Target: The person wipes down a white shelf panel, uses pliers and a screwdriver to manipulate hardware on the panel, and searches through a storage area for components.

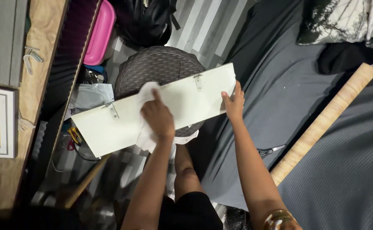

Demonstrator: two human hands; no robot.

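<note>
Head cam: left hand (pixel 158 118) presses a white cloth (pixel 146 96) flat onto the white board (pixel 182 102), right hand (pixel 233 104) at 3 o'clock clamps its edge steady, board bridging the round wicker stool (pixel 156 68).

One white board (pixel 122 127) with two metal brackets (pixel 198 82), one white cloth (pixel 146 94), two hands (pixel 158 116), one scissors (pixel 268 151).

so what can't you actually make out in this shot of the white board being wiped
- Head view: the left hand covers most of the white cloth and the white board beneath it.
- The board hides most of the woven round seat.
- The scissors on the grey bedcover are too small for detail.
- The right hand covers the board's corner.
</note>
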